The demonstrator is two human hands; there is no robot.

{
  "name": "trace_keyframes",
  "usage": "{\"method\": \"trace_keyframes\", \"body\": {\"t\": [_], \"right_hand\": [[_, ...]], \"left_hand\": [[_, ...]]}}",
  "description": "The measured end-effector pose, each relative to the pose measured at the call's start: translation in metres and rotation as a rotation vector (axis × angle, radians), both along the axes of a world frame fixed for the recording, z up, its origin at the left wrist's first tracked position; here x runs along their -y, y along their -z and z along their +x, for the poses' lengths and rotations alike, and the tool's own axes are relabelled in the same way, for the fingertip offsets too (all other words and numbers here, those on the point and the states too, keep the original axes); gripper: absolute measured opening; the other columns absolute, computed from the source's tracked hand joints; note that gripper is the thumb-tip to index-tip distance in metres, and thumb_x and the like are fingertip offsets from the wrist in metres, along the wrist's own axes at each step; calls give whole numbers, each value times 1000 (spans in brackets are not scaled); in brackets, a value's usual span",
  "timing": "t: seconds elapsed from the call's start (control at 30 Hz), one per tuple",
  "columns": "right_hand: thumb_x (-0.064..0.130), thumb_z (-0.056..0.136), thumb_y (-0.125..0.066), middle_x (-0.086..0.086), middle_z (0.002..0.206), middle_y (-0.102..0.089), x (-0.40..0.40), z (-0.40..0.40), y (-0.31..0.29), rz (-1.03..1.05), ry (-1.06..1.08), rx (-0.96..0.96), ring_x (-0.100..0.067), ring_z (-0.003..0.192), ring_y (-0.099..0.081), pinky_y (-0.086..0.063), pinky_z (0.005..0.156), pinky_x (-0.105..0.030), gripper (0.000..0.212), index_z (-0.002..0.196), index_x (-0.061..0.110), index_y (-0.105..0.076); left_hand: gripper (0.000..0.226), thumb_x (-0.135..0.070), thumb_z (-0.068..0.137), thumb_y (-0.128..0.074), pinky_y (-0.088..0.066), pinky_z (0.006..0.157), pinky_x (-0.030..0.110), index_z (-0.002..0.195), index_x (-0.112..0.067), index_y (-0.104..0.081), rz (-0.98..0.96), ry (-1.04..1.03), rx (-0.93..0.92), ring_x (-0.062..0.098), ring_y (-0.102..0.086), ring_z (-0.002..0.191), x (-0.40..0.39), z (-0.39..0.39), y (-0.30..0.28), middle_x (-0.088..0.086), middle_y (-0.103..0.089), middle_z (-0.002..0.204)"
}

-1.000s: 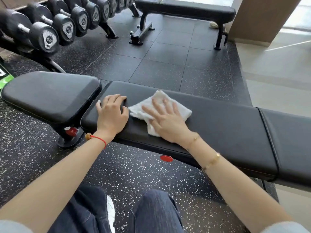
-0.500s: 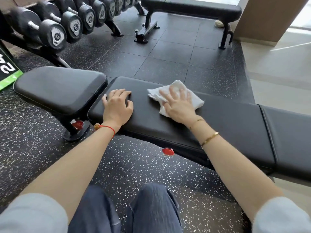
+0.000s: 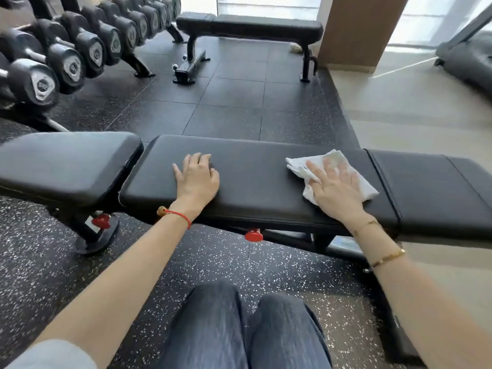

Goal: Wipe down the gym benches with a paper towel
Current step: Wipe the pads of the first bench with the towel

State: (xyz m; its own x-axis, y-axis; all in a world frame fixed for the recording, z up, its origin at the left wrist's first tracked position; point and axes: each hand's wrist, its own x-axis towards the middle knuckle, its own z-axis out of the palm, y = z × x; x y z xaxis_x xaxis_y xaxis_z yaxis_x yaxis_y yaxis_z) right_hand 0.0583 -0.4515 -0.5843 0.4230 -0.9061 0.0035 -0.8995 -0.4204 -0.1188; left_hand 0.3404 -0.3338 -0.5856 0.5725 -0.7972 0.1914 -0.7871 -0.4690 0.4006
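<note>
Black padded vinyl covers the near bench (image 3: 255,182), smooth and faintly glossy, its long middle pad rounded at the corners and split by seams from a shorter pad at each end. Since a second ago the right hand (image 3: 334,187) has slid the paper towel (image 3: 354,179) well to the right along that middle pad, from beside the left hand to just short of the right-hand seam. The towel is white, crumpled and folded into a rough, soft-edged rectangle, lying flat on the vinyl. The right hand presses on it with fingers straight and spread, palm down; its outline is blurred. The left hand (image 3: 197,177) has stayed on the pad, palm down with its fingers resting together and lightly bent; the two hands are now well apart.

A red cord bracelet (image 3: 177,215) circles the left wrist and thin gold bangles (image 3: 388,258) the right forearm. Red round knobs (image 3: 254,234) sit under the bench frame. Speckled rubber flooring (image 3: 40,262) lies near, plain dark tiles farther off. A row of hex-headed dumbbells (image 3: 69,62) fills the far left, and a second flat black bench (image 3: 250,27) stands far behind.
</note>
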Motion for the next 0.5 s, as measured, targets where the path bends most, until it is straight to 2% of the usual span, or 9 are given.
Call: {"method": "trace_keyframes", "body": {"t": [0.23,0.33,0.5], "right_hand": [[43,102,-21,2,165,-7,4,5,3,9,41,-4,-31,150,3,2,119,-53,50,151,51,-12],[43,103,-21,1,165,-7,7,10,1,12,24,-1,-33,149,-1,-1,119,-54,50,152,48,-13],[44,103,-19,3,165,-6,29,-30,-6,27,115,-51,-31,151,1,-4,119,-54,50,153,47,-11]], "left_hand": [[50,-20,96,-42,-9,121,55,146,-14,-40,-97,373,-50,21,-25,145,49,-115,-7,3,-40,151],[49,-19,96,-43,-10,120,57,144,-12,-40,-100,424,-66,22,-25,145,53,-140,-5,2,-40,150],[58,-25,98,-38,-9,120,57,152,-10,-24,-34,394,-50,27,-14,149,64,-168,-3,9,-23,160]]}}
